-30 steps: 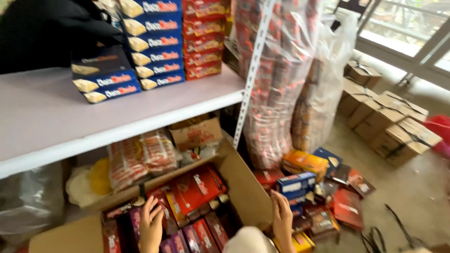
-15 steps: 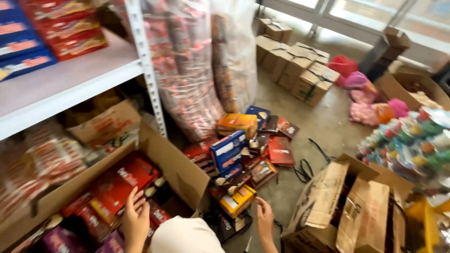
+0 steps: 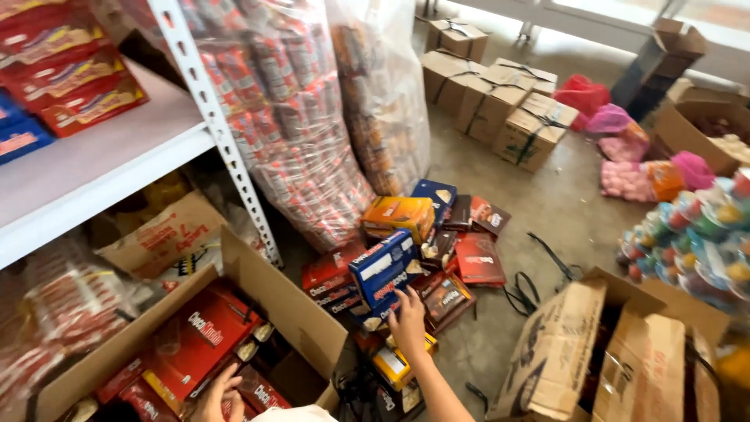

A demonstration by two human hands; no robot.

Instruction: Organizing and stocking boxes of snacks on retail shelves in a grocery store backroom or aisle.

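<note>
Head view, only one. Right hand [image 3: 408, 319] reaches out to the floor pile, fingers spread on the lower end of a blue box [image 3: 384, 273] that lies tilted on top of red boxes [image 3: 332, 283]. Touching it, prob. starting a grip, but can't tell if the fingers have closed round it yet. Left hand [image 3: 221, 393] is down in the big open carton [image 3: 293, 309] at lower left, fingers bent over the red packs [image 3: 199, 344] inside; can't tell if it's grasping one or just resting.

Handling, my guess: blue box is thin printed card, light for its size, stiff along edges but will dent if squeezed on the flat face. Glossy, so a bit slippery. Best hold looks like across the short end or along both long sides, thumb one side, fingers other. It sits loose on the stack, so neighbours may slide when it's lifted.

Containers:
- Big open carton: flaps up, roughly half full w/ red packs, some flat, some on edge.
- Tall clear bags [image 3: 312, 141] behind the shelf post [image 3: 215, 125]: stuffed w/ red snack packs, leaning on each other.
- Shelf [image 3: 101, 168]: red and blue boxes stacked on top; more bagged goods beneath.
- Torn brown carton [image 3: 601, 359] at lower right: open, contents too dark to tell.
- Strapped brown cartons [image 3: 500, 101] on the floor further back: shut.
- Orange box [image 3: 397, 215] and dark flat boxes in the pile, just beside the blue one.
</note>
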